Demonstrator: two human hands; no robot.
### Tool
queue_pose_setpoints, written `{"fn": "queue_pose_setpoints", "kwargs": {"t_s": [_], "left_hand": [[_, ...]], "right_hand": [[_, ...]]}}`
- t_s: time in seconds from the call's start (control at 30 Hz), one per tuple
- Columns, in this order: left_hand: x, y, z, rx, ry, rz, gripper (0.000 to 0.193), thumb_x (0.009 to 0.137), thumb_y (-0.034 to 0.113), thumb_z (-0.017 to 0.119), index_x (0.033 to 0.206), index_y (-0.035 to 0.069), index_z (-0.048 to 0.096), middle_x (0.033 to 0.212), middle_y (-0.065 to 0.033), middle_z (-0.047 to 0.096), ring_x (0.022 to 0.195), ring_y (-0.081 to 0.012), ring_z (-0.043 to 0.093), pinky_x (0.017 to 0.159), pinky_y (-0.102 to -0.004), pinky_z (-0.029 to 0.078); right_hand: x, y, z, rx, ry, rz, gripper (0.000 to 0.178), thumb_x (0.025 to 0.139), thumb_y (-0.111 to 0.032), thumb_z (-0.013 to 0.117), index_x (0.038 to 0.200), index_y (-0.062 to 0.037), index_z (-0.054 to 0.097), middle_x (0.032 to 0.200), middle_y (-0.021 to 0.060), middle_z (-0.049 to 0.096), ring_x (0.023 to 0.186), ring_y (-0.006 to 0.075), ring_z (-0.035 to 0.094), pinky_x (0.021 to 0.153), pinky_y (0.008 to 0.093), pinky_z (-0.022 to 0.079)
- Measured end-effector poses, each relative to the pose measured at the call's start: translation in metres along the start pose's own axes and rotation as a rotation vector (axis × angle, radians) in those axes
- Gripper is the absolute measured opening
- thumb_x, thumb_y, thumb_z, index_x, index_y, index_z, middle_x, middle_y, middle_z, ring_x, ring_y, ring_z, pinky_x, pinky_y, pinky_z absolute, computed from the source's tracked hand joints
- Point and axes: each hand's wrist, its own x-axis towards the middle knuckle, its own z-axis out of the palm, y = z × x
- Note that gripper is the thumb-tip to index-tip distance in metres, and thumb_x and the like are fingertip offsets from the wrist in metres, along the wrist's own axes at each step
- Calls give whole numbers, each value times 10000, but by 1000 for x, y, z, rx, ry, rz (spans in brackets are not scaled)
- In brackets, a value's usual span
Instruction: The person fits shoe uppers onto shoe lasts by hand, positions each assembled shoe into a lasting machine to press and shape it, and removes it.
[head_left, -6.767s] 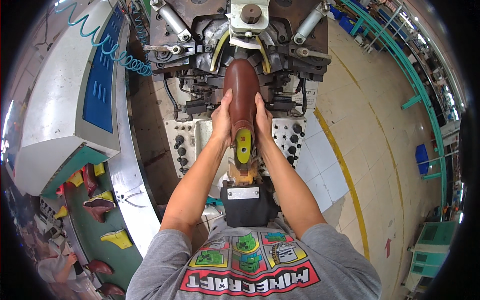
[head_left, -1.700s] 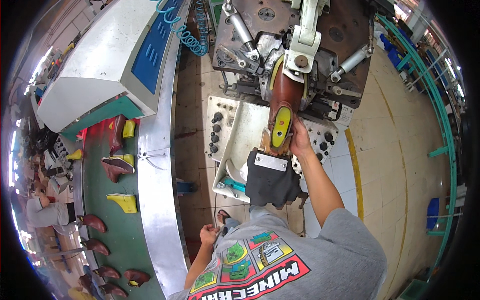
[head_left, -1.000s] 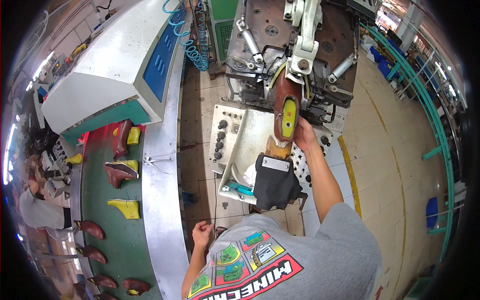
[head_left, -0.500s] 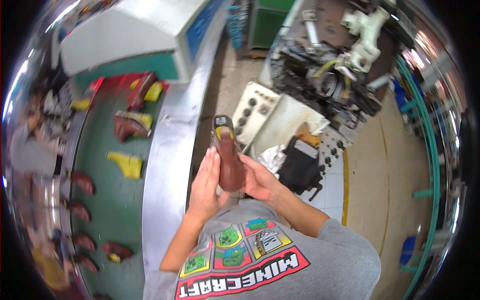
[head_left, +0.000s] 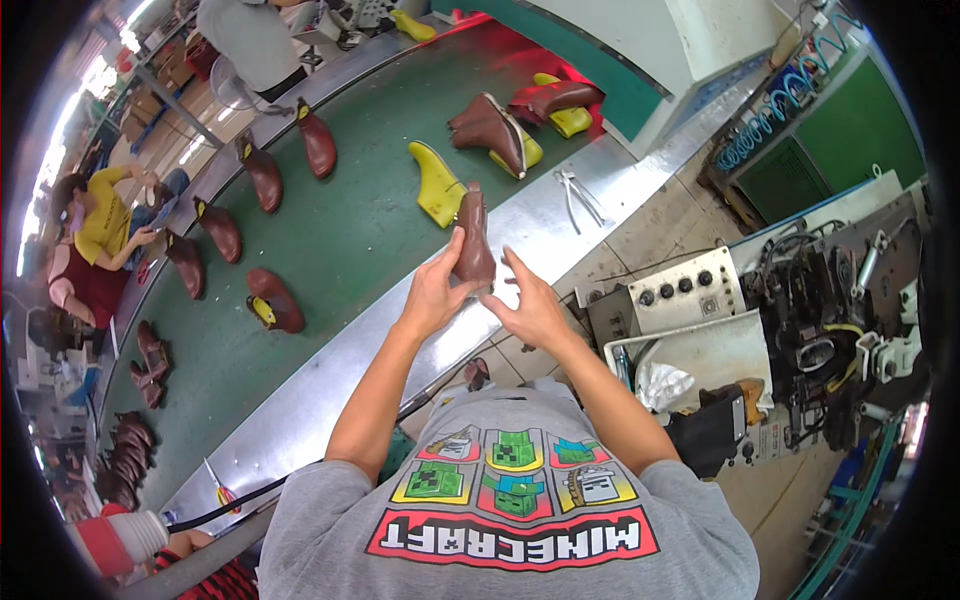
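A brown leather boot upper [head_left: 476,245] is gripped by my left hand [head_left: 435,295], its narrow end pointing away from me over the bench's metal edge. My right hand [head_left: 532,308] is beside its rounded toe, fingers apart and thumb close to the leather; whether the thumb touches cannot be made out. Just beyond lies a bare yellow shoe last [head_left: 435,185] on the green work surface [head_left: 350,260]. Farther off are a brown boot upper with a light edge [head_left: 490,132] and another brown boot [head_left: 553,100] by yellow lasts. Pliers [head_left: 580,198] lie on the metal edge [head_left: 540,225].
Several brown shoes, one of them a shoe with yellow inside [head_left: 274,300], stand along the green surface. Scissors [head_left: 219,487] lie near left. A machine with a knobbed control panel [head_left: 685,292] stands right. A person in yellow [head_left: 105,220] is across the bench.
My view has turned right to left toward the green bench. The boot, still in my left hand, is now over the metal edge. My right hand has come off its side and spread its fingers.
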Motion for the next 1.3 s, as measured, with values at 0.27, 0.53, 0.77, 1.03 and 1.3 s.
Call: {"fn": "queue_pose_setpoints", "kwargs": {"t_s": [0.27,0.53,0.77,1.03,1.3], "left_hand": [[14,-25,-14,25,-55,138,871,939,90,807,1672,8,344,1418,-313,653,1283,-433,681,1086,-427,522],[21,-37,12,-36,285,10,802,845,-30,747,1597,-22,469,1368,-332,669,1215,-445,714,1026,-410,563],[11,-30,5,47,134,-53,979,830,91,852,1655,-28,338,1562,-331,522,1362,-471,605,1105,-436,539],[-16,-34,-24,-627,195,-541,989,992,354,813,1682,-63,240,1656,-270,446,1572,-333,407,1280,-419,343],[-37,-37,-40,-825,12,-780,812,975,448,819,1539,-20,471,1447,-164,622,1345,-249,608,1152,-405,475]], "right_hand": [[82,-30,20,-294,-145,-142,958,837,-121,777,1547,220,233,1086,384,702,976,527,725,841,554,592],[96,-25,35,-250,-96,-147,790,804,-53,770,1461,138,375,1022,363,708,916,536,726,816,563,603],[90,-1,24,-162,-58,-261,858,809,-58,806,1556,68,402,1164,327,721,985,521,727,855,536,605],[58,-14,16,-112,-318,-241,947,841,-223,868,1614,31,384,1327,332,675,1152,491,701,944,502,592],[85,-19,111,374,-141,231,641,1109,-440,538,1503,66,554,1396,352,646,1298,490,634,1123,486,489]]}}
